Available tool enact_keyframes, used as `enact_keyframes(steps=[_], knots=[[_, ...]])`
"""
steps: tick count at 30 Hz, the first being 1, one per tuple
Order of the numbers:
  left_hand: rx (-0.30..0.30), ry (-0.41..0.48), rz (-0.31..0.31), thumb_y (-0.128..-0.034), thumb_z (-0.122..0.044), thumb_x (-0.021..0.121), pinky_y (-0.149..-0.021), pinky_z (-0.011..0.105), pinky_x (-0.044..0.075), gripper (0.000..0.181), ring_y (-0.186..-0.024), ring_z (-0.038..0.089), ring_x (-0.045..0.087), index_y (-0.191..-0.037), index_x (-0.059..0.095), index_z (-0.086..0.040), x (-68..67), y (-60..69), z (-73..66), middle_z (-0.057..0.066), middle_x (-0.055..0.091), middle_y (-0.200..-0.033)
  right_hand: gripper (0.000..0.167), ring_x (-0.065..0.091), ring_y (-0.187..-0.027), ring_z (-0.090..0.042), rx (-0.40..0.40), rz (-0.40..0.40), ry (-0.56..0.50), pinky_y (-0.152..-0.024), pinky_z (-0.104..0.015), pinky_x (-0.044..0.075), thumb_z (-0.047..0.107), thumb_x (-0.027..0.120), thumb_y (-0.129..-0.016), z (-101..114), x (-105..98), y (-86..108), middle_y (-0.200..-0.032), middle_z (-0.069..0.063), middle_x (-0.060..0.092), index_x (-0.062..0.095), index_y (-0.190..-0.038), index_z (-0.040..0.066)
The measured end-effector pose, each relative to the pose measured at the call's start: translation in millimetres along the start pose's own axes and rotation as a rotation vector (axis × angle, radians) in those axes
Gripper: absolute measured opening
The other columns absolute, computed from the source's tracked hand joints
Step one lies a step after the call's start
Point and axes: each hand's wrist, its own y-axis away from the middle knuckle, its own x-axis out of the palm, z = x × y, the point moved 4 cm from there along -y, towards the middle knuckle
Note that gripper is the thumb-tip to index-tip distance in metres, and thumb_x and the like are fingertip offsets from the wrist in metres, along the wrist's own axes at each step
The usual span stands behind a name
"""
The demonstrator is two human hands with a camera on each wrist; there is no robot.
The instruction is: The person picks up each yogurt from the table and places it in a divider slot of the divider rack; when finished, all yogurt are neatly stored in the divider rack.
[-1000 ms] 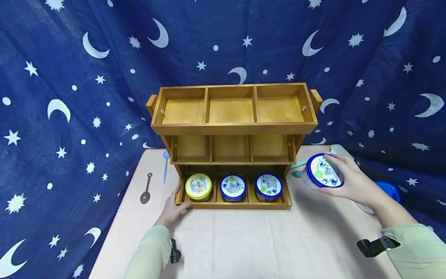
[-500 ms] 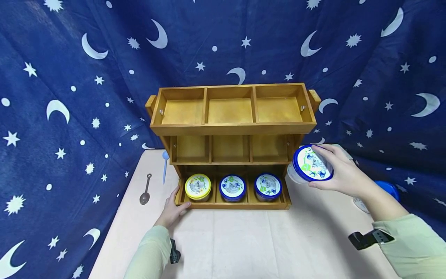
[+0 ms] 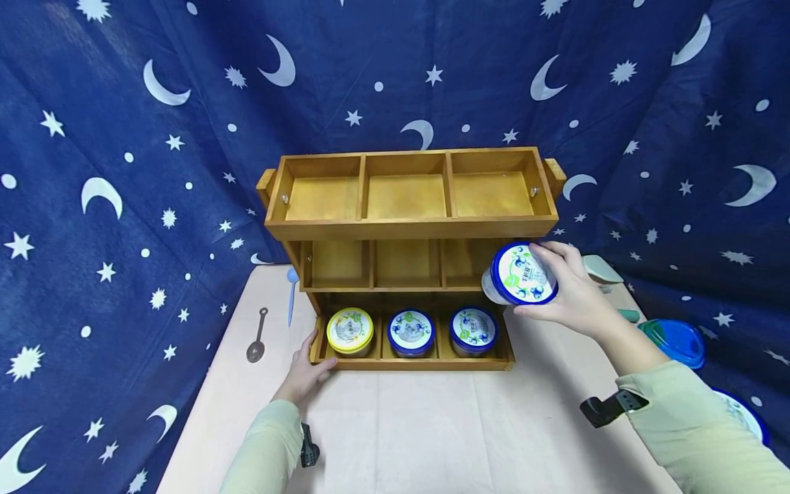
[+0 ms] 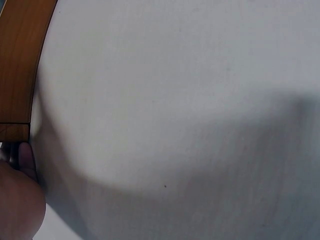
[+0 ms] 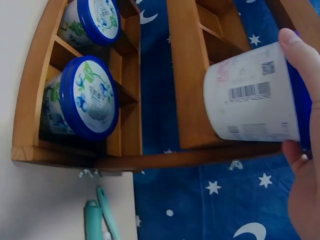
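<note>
A three-tier wooden shelf with divided trays stands on the table. My left hand grips the left front corner of its lowest tray, fingers along the side and thumb at the front. My right hand holds a blue-lidded plastic tub by its lid, tilted, at the right end of the middle tier. In the right wrist view, the white side of the tub bears a barcode. The lowest tray holds a yellow-lidded tub at left and blue-lidded tubs in the middle and right.
Left of the shelf lie a grey spoon and a light blue spoon. At right are a blue lid-like item and a pale green object. Another blue-rimmed tub is partly hidden by my right sleeve. A starry cloth hangs behind.
My right hand has carried the blue-lidded tub left and upward, from beside the shelf to the right end of the middle tier. My left hand stays on the tray corner.
</note>
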Motion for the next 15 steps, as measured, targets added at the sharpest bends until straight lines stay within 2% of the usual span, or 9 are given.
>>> enact_keyframes(steps=[10,15], knots=[[0.002,0.001,0.010,-0.0813,-0.041,0.069,-0.104,0.062,0.019,0.090,-0.132,0.044,0.023,-0.151,0.015,-0.024,-0.1,0.0,-2.0,0.027,0.021,-0.144,0.108,0.025,-0.127,-0.043,0.006,-0.121,-0.025,-0.097,-0.064,0.029,0.019,0.091,-0.055,-2,17,-2.5,-0.143,-0.023,0.020,0.031,-0.142,-0.001],[-0.005,0.001,0.009,-0.0809,-0.041,0.069,-0.105,0.061,0.019,0.090,-0.132,0.043,0.023,-0.151,0.015,-0.025,0.5,0.0,-1.3,0.027,0.021,-0.144,0.106,0.026,-0.127,-0.042,-0.005,-0.144,-0.065,-0.099,-0.063,0.027,0.022,0.091,-0.056,-1,23,-8.1,-0.143,-0.022,0.021,0.032,-0.141,-0.001]])
